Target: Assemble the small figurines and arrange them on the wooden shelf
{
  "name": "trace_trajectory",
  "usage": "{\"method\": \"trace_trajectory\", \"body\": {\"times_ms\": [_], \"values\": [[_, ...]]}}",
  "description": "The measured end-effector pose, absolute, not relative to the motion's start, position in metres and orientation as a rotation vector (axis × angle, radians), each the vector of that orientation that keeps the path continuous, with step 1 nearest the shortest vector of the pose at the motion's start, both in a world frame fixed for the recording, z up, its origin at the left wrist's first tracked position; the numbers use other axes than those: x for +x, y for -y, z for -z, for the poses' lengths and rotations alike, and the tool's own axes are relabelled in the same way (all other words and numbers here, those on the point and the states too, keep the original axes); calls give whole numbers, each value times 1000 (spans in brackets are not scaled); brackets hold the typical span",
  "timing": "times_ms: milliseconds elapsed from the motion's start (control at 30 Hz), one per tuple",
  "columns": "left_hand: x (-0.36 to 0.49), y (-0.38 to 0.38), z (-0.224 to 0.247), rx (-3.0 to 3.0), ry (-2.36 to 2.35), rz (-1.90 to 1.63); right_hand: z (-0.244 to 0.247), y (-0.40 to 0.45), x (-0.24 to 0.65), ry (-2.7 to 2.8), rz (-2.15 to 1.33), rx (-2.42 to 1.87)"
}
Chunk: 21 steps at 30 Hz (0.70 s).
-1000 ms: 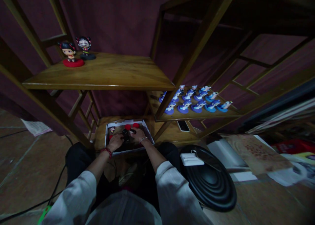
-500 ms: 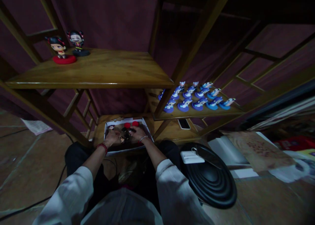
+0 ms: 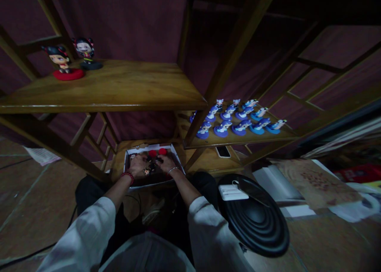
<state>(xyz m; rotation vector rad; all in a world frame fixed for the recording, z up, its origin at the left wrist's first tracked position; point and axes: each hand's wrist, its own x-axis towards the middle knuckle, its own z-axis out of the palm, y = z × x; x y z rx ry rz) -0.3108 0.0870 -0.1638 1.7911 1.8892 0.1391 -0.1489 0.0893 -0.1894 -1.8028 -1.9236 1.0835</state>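
A shallow white-edged box [image 3: 175,155] lies on the low shelf in front of me, with both hands inside it. My left hand [image 3: 137,165], with a red bead bracelet, is at the box's left side, its fingers curled at a small dark piece. My right hand [image 3: 166,164], with a thin bangle, pinches a small dark figurine [image 3: 159,160]. Between the hands lies a dark-haired figurine [image 3: 147,171]. Two red round bases [image 3: 162,151] sit near the back wall of the box. A figurine head [image 3: 132,156] shows beyond my left hand. Dim light blurs the details.
Two figurines, one on a red base [image 3: 68,74], stand on the upper shelf [image 3: 127,81]. Several blue-purple figurines [image 3: 223,128] stand in rows on the right shelf. A phone [image 3: 223,151] lies below them. A white case [image 3: 233,192] rests on a round black stool [image 3: 256,220].
My left hand has moved right and inward, toward the dark pieces in the middle of the box. My right hand stays almost in place. The view has shifted slightly.
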Motion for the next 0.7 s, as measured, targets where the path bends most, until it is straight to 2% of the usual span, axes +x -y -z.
{"method": "trace_trajectory", "body": {"times_ms": [700], "values": [[-283,-98,175,2175,-1847,-35,192,-89,-149,1946,-998,-1826]]}}
